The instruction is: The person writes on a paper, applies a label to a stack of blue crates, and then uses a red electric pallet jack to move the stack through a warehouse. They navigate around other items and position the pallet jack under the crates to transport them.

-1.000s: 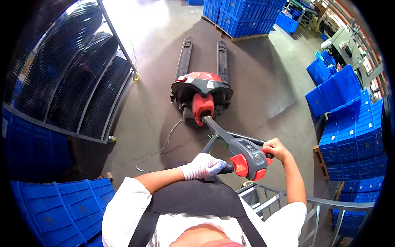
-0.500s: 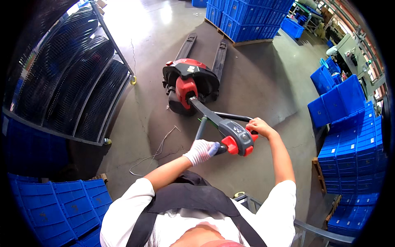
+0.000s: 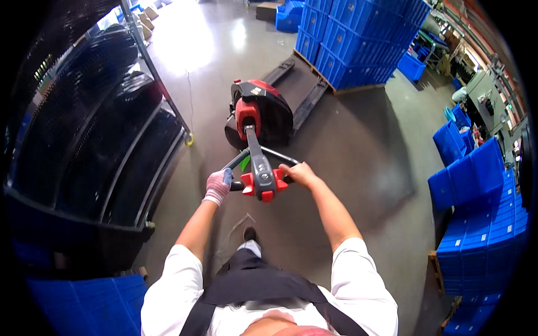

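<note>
In front of me stands a red and black pallet jack [image 3: 261,115], its two dark forks [image 3: 309,105] pointing away and to the right. Its grey and red control handle [image 3: 262,175] reaches back toward my body. My left hand [image 3: 219,185], in a striped knit glove, is closed round the left grip of the handle. My bare right hand [image 3: 299,173] is wrapped round the right grip, its thumb by the red control. The fork tips lie close to a wooden pallet [image 3: 315,70] that carries stacked blue crates [image 3: 358,45].
A wheeled rack [image 3: 185,126] with black mesh-like sheets stands at the left. Blue crates [image 3: 89,302] fill the lower left, and more stacked blue crates [image 3: 476,241] line the right side. A thin cord [image 3: 232,227] lies on the floor near my foot [image 3: 250,234].
The handle has swung left and now points straight at me. The jack's forks have turned to the right, nearer the pallet. My foot has come into view.
</note>
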Motion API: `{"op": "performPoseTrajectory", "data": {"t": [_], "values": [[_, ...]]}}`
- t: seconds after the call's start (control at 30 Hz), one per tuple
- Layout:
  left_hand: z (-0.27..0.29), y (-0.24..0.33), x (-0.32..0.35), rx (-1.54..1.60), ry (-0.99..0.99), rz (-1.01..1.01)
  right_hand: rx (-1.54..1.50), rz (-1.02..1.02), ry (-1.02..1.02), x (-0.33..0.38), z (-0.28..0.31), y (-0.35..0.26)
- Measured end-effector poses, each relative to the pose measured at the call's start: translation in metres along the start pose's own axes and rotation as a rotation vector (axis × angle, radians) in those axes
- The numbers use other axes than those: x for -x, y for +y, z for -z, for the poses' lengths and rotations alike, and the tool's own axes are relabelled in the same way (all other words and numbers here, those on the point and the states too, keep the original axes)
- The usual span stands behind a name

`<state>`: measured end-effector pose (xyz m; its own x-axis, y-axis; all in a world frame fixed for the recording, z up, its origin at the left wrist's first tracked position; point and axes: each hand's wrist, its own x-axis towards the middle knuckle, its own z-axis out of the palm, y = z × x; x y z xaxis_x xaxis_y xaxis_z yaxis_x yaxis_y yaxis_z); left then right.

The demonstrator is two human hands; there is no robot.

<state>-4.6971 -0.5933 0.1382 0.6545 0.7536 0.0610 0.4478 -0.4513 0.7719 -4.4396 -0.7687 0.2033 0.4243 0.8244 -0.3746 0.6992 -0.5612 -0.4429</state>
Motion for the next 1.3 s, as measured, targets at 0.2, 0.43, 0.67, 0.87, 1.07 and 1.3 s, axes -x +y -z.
{"op": "performPoseTrajectory", "data": {"t": [0.2, 0.43, 0.67, 0.87, 1.07, 1.3], "values": [[0.029, -0.03, -0.151, -0.533, 0.088, 0.039, 0.0, 0.036, -0.009, -0.148, 0.007, -0.059], [0.073, -0.126, -0.304, -0.119, 0.348, 0.026, 0.016, 0.117, -0.167, -0.287, 0.042, -0.128], [0.13, -0.178, -0.355, 0.255, 0.351, -0.008, -0.045, 0.461, -0.257, -0.339, 0.052, -0.187], [0.151, -0.161, -0.348, 0.381, 0.107, 0.153, -0.157, 0.323, -0.353, -0.346, 0.029, -0.19], [0.162, -0.175, -0.364, 0.368, 0.162, 0.211, -0.134, 0.351, -0.404, -0.362, -0.001, -0.204], [0.173, -0.222, -0.407, 0.386, 0.233, 0.052, -0.243, 0.247, -0.46, -0.4, -0.002, -0.235]]}}
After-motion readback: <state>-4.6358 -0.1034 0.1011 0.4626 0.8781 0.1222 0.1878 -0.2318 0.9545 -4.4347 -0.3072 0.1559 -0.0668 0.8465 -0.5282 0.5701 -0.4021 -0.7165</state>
